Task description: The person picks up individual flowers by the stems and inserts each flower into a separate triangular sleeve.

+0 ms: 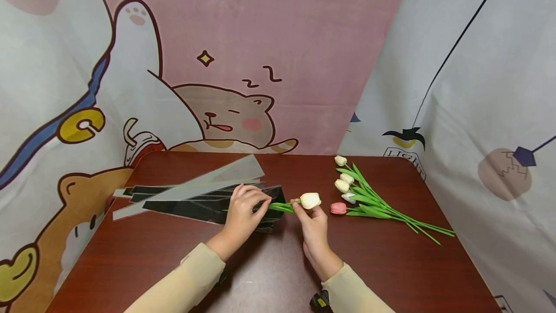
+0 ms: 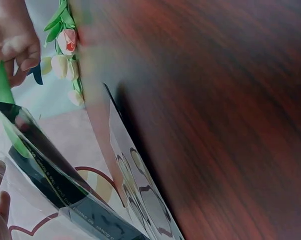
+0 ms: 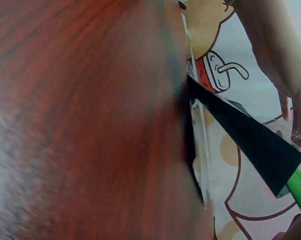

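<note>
My right hand [image 1: 316, 233] pinches a white tulip [image 1: 310, 200] just below its bloom. Its green leaves and stem run left into the mouth of a black-and-clear flower sleeve [image 2: 65, 182]. At that mouth my left hand [image 1: 244, 209] grips the sleeve's edge between thumb and fingers. In the right wrist view, the sleeve [image 3: 248, 142] is tilted above the tabletop, with the green stem [image 3: 299, 187] at its wide end. How deep the stem reaches inside is hidden.
More flat sleeves [image 1: 173, 194] lie overlapping at the table's left. Several white tulips [image 1: 342, 186] and a pink tulip [image 1: 338, 208] lie to the right, stems pointing right. A printed cloth [image 1: 304, 52] hangs behind the brown table [image 1: 391, 264].
</note>
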### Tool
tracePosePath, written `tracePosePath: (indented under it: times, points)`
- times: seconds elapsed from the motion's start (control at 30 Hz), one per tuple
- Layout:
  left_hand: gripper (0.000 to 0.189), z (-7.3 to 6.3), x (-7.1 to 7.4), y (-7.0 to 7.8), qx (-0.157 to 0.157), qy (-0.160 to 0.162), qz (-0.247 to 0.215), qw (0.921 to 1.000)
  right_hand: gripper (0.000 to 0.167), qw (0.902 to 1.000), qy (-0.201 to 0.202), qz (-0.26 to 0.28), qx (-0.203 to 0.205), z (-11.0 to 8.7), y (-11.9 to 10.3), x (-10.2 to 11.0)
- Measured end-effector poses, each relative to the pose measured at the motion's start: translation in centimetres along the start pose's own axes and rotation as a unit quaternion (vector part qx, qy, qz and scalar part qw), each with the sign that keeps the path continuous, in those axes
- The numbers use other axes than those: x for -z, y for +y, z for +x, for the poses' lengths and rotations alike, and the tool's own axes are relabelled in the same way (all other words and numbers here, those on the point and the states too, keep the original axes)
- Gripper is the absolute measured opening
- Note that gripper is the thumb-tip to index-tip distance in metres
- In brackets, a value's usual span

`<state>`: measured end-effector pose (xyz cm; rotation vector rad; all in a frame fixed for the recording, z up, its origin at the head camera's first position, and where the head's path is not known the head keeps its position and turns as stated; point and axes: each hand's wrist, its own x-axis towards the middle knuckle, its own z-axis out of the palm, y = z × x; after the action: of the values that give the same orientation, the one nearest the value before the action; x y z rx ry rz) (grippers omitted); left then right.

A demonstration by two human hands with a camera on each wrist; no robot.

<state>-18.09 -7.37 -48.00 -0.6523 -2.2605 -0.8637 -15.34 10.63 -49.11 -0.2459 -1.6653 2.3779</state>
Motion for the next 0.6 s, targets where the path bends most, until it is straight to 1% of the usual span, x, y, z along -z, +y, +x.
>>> tracePosePath:
  times: [0.1, 0.2, 0.27, 0.43, 0.53, 0.6]
  points:
    - [0.005, 0.0, 0.1, -0.2, 0.002, 0.0, 0.003, 1.0, 0.026, 0.9995, 0.0, -0.025, -0.02, 0.1, 0.5, 0.1]
    - [0.006, 0.0, 0.2, -0.3, 0.006, -0.001, 0.004, 1.0, 0.026, 0.9989, -0.002, -0.037, -0.031, 0.2, 0.6, 0.4]
    - [0.006, 0.0, 0.3, -0.4, 0.007, -0.001, 0.003, 1.0, 0.026, 0.9986, -0.005, -0.04, -0.034, 0.3, 0.5, 0.6]
    - [0.007, 0.1, 0.4, -0.4, 0.004, 0.002, 0.004, 1.0, 0.014, 0.9986, 0.001, -0.037, -0.037, 0.4, 0.3, 1.1]
    - [0.007, 0.1, 0.3, -0.3, 0.004, -0.001, 0.008, 1.0, 0.013, 0.9986, 0.005, -0.037, -0.038, 0.4, 0.4, 1.0]
    - [0.007, 0.1, 0.3, -0.1, 0.002, -0.005, 0.008, 1.0, 0.016, 0.9983, 0.003, -0.042, -0.041, 0.4, 0.5, 0.8]
